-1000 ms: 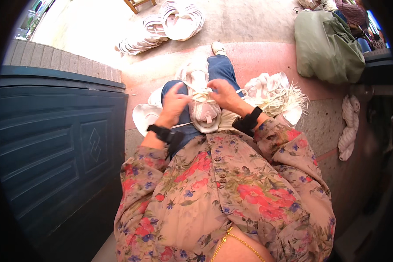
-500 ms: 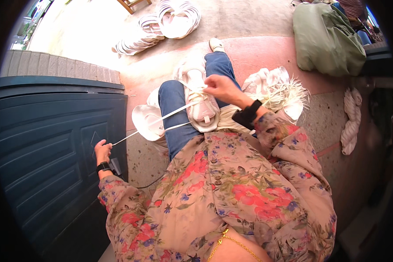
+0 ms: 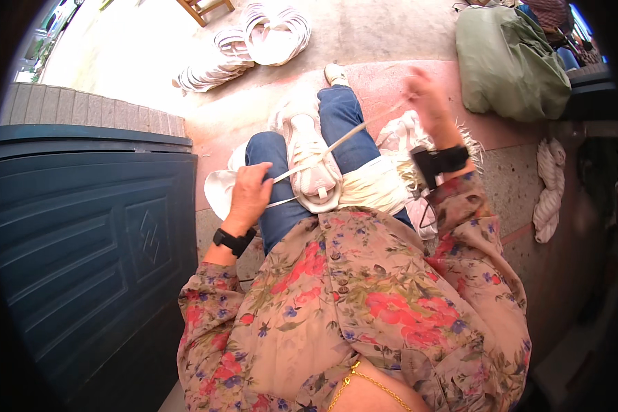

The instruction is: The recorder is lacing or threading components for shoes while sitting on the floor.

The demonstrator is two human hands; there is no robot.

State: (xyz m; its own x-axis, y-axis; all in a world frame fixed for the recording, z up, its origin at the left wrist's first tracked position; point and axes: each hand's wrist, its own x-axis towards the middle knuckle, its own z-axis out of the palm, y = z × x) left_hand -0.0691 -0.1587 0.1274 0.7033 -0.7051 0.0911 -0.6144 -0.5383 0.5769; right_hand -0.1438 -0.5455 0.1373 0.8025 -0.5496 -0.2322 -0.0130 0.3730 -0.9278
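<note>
From where I stand, a dark blue panelled door [image 3: 93, 220] fills the left side, and next to it a pale shoe piece [image 3: 219, 192] sits by the person's knee. The left hand [image 3: 250, 192] is just over that knee, its fingertips closed, as far as I can make out, on a flat cream lace [image 3: 345, 139]. A second strand shows below, running from the shoe toward that wrist. In the middle, the pale pink and white shoe [image 3: 314, 168] lies lengthwise between the blue-jeaned legs [image 3: 343, 110], a small white tab at its near end.

I'd judge the shoe partly laced: strands seem to cross its upper, though I can't count the holes filled. Long lengths hang outside it, and I see no bow or knot, so drawing those through and settling them looks undone. A cream bundle of strands [image 3: 374, 187] lies across the right thigh, apparently spare stock.

Farther right, the right hand [image 3: 429, 103] is raised well away from the shoe, blurred; the lace stretches straight up to its fingers, so I take it as gripping the far end. Beneath it more pale shoes [image 3: 399, 132] are gathered, and beyond sits a green bag [image 3: 511, 65]
</note>
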